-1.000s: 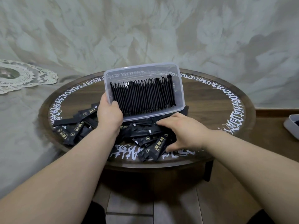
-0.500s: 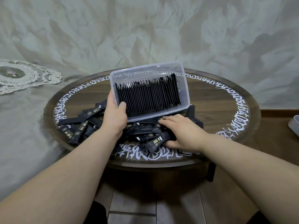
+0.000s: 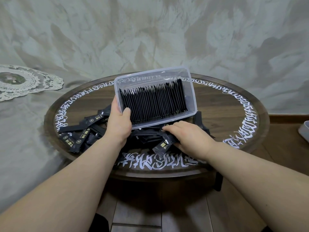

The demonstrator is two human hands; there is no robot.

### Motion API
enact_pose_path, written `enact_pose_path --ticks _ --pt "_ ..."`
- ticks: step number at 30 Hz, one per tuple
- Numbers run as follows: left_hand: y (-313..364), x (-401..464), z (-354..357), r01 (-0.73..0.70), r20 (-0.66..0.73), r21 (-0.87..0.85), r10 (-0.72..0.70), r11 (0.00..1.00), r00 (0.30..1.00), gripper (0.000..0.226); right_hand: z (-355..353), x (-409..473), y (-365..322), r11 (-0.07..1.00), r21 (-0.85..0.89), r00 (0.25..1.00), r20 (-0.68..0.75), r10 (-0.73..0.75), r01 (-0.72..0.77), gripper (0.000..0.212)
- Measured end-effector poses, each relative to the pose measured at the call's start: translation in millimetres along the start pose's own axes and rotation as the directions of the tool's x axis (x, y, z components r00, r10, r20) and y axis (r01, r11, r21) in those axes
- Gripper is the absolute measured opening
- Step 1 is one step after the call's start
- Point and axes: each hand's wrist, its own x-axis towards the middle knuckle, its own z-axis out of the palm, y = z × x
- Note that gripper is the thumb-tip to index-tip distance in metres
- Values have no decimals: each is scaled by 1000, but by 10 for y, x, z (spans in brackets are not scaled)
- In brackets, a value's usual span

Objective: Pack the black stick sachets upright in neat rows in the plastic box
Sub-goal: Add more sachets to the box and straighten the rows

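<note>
A clear, rectangular plastic box is held tilted toward the camera above a round dark wooden table with white script lettering around its rim. The left hand grips the box at its 8 o'clock corner, thumb hooked over the rim and inside the wall, remaining fingers behind the wall and out of sight. Inside the box, a single dense row of black stick sachets stands on edge, spanning most of the box from its 9 o'clock to its 3 o'clock side. A loose heap of black sachets with gold print lies flat on the table below the box, spreading from 9 o'clock to 5 o'clock of it. The right hand rests palm-down on this heap at 6 o'clock of the box, fingers bent over the sachets; whether it has any pinched cannot be determined. A white lace doily lies at 9 o'clock, well apart from the table.
</note>
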Motion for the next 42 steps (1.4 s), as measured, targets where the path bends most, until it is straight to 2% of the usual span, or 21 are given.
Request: enact_pose_path --ticks 5,10,13,17,19,22,24,28,32,35,39,42 --pt "-41 38 -7 8 -7 -13 -8 1000 1000 58 -166 78 32 984 179 993 -112 28 -7 38" --pt "-114 94 -15 33 -11 -37 -34 999 999 55 -313 117 102 952 305 995 -93 43 -13 9" --pt "-121 98 -11 32 -14 -41 -33 999 999 56 -359 116 138 913 400 986 -100 133 -83 33" --pt "-124 97 -9 25 -18 -41 -25 999 1000 57 -359 134 125 853 506 966 -130 223 -129 32" --pt "-118 96 -1 23 -17 -47 -24 999 1000 58 -386 161 109 780 615 944 -173 280 -118 26" --pt "-112 75 8 7 -14 -54 -8 999 1000 57 -484 205 119 679 727 898 -229 377 -100 4" --pt "-116 73 8 -11 -6 -56 11 998 1000 57 -558 241 128 597 799 860 -252 443 -74 9" --pt "-122 74 13 -27 9 -52 27 998 1000 57 -699 406 77 293 952 802 -239 548 84 7" --pt "-98 62 20 -38 14 -64 39 997 999 58 -720 646 -55 195 959 753 -284 594 208 6" --pt "-77 36 20 -52 38 -79 55 996 998 60 -596 781 -166 193 967 776 -250 579 167 9" --pt "-95 34 -1 -38 36 -64 40 997 999 57 -378 808 -185 388 918 839 -151 523 -77 4" --pt "-87 30 3 -28 26 -46 29 999 999 58 -338 835 -170 401 907 853 -104 512 -130 7"
